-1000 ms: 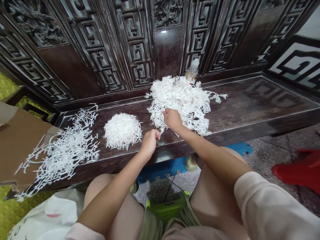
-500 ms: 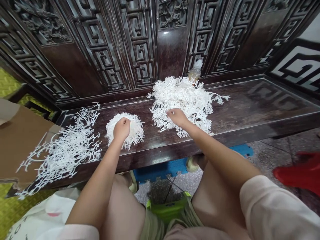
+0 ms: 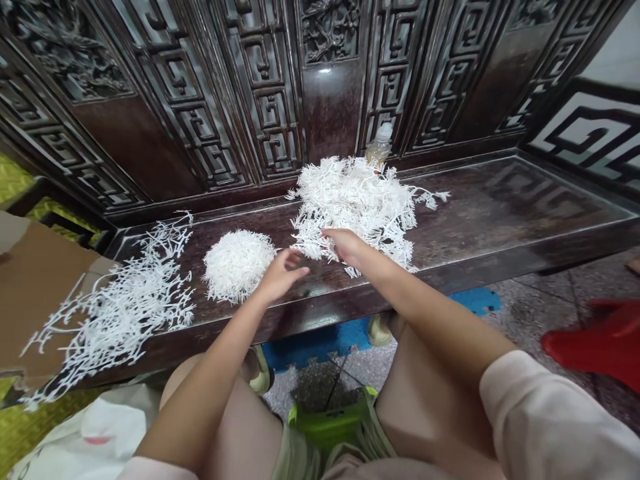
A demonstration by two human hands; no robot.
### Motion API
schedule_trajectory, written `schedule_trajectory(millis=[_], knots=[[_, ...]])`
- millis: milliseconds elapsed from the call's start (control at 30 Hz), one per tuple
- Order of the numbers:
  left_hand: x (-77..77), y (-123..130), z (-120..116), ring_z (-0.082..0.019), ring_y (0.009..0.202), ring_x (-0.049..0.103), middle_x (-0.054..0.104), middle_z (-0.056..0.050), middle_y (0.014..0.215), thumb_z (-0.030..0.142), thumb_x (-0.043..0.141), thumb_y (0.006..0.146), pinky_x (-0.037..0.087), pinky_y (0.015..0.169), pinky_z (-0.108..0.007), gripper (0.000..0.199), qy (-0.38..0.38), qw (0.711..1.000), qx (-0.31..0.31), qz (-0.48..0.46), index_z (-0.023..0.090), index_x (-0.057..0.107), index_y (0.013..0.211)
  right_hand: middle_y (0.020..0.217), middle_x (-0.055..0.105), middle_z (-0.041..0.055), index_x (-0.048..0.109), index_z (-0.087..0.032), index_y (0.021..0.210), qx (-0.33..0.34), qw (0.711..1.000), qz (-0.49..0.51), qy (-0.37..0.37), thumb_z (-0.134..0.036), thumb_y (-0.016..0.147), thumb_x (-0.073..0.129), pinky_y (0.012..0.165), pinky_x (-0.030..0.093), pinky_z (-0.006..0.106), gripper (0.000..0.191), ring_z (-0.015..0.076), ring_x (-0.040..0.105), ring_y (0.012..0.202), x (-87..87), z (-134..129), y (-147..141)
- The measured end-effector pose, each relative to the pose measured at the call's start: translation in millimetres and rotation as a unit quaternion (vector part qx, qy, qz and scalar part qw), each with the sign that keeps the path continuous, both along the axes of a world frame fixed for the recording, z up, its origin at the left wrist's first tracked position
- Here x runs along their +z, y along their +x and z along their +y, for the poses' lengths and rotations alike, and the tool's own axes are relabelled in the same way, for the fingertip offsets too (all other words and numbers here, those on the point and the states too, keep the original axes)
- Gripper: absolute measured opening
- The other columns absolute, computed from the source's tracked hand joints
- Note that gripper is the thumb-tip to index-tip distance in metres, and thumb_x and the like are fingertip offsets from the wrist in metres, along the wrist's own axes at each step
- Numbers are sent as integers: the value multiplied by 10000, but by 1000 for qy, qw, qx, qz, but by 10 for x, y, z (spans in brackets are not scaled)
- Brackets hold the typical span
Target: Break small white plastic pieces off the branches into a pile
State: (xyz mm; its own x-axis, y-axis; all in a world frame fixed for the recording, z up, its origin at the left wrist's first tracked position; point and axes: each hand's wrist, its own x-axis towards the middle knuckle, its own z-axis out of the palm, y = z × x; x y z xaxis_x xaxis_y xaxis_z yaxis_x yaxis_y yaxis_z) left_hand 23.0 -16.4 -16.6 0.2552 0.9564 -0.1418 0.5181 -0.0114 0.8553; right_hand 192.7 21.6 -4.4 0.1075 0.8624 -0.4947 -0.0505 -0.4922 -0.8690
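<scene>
My right hand [image 3: 349, 247] is closed at the front left of a large heap of white branched plastic sprigs [image 3: 357, 190]. From its fingers a white sprig [image 3: 314, 245] sticks out to the left, its base hidden by the hand. Just left of that sprig, my left hand [image 3: 283, 273] has thumb and fingers apart, with nothing seen between them. Beside the left hand lies a round mound of small white plastic pieces [image 3: 237, 265]. Further left, bare white stems [image 3: 125, 310] are piled in a tangle over the bench edge.
A dark wooden bench [image 3: 480, 220] with a carved lattice back carries the heaps. Behind the large heap stands a clear bottle [image 3: 380, 143] with a white cap. A cardboard box [image 3: 45, 287] is at the left; a red plastic stool [image 3: 595, 343] stands on the floor at right.
My left hand has moved right, off the small mound toward my right hand, and its fingers have opened. A sprig now shows in my right hand. The view has shifted slightly.
</scene>
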Motion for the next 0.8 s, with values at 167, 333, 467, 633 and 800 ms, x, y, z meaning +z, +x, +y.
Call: schedule_trajectory(millis=[167, 333, 467, 633, 800], knots=[[42, 344, -241, -156, 809, 534, 578, -68, 927, 411, 610, 628, 386, 752, -294, 417, -117, 969, 68, -205, 156, 509, 942, 624, 556, 7, 524, -153, 686, 23, 993, 114, -15, -225, 704, 523, 545, 367, 244, 74, 106, 474, 544, 14, -81, -113], [30, 327, -232, -139, 800, 531, 594, -38, 887, 357, 670, 575, 372, 769, -273, 447, -62, 951, 124, -277, 156, 515, 943, 626, 548, -2, 543, -141, 673, 40, 996, 77, -20, -200, 687, 552, 520, 339, 225, 62, 76, 423, 516, 153, -211, -125], [16, 265, -210, -120, 677, 508, 582, -9, 718, 432, 622, 608, 369, 712, -265, 370, -70, 959, 112, -249, 134, 563, 820, 622, 538, -2, 543, -141, 669, 61, 996, 70, -6, -208, 694, 553, 498, 310, 221, 73, 73, 410, 513, 210, -245, -102], [-29, 239, -184, -102, 603, 460, 535, 13, 616, 522, 579, 610, 358, 648, -243, 395, -99, 972, 38, -211, 138, 554, 695, 620, 554, -1, 506, -142, 609, 47, 996, 69, 40, -205, 750, 484, 533, 331, 207, 156, 73, 450, 541, 156, -207, -96], [-54, 256, -178, -101, 572, 430, 493, 17, 571, 569, 496, 656, 343, 615, -239, 422, -78, 980, 24, -180, 149, 523, 626, 578, 559, 10, 429, -155, 605, 3, 992, 119, 40, -180, 812, 387, 597, 388, 215, 213, 88, 519, 545, 106, -160, -115]])
